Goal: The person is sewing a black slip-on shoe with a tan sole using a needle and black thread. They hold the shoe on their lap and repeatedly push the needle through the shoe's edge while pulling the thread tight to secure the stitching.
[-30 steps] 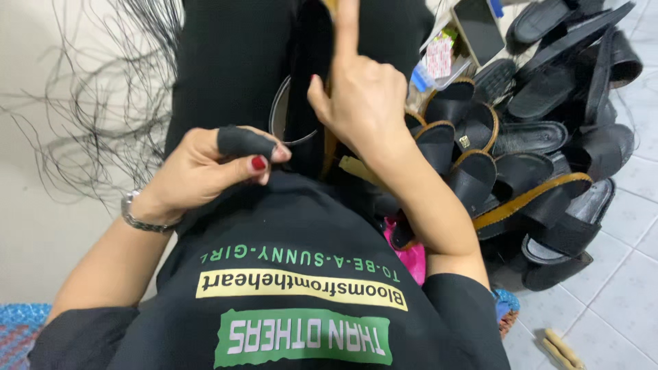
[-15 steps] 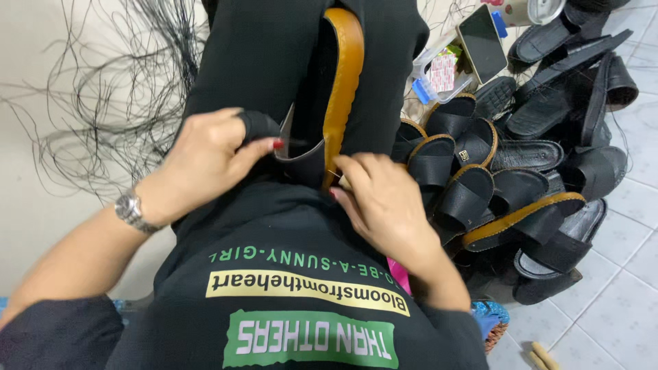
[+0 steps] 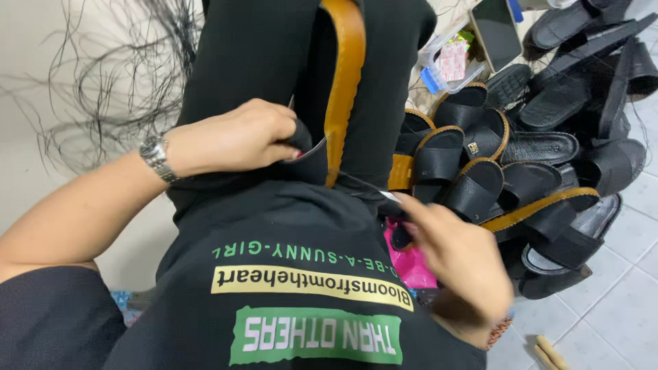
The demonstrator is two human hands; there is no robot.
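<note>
A: Between the knees, on the black-trousered lap, stands the sandal [image 3: 340, 82] with its tan-edged sole upright. The left hand [image 3: 236, 137] is clenched on its black strap [image 3: 312, 159], fingers curled over the strap's edge.

B: And the right hand [image 3: 456, 264]?

A: A second ago it was raised high above the sandal; half a second ago it sat down against the sole. Now it is drawn low and toward the body, blurred, with a thin dark thread or tool [image 3: 367, 186] running from its fingertips to the sandal. That reads, as a judgement, as one stitch being pulled through.

B: Is the right hand gripping?

A: It seems pinched on that thin line, but blur keeps this uncertain.

B: What is hidden?

A: The sandal's toe is cut off at the top edge; the stitching point lies behind the left hand. Beside the lap, a pile of black sandals [image 3: 521, 157] rests on the tiled floor [image 3: 617, 308], loose black threads [image 3: 103, 89] at left
</note>
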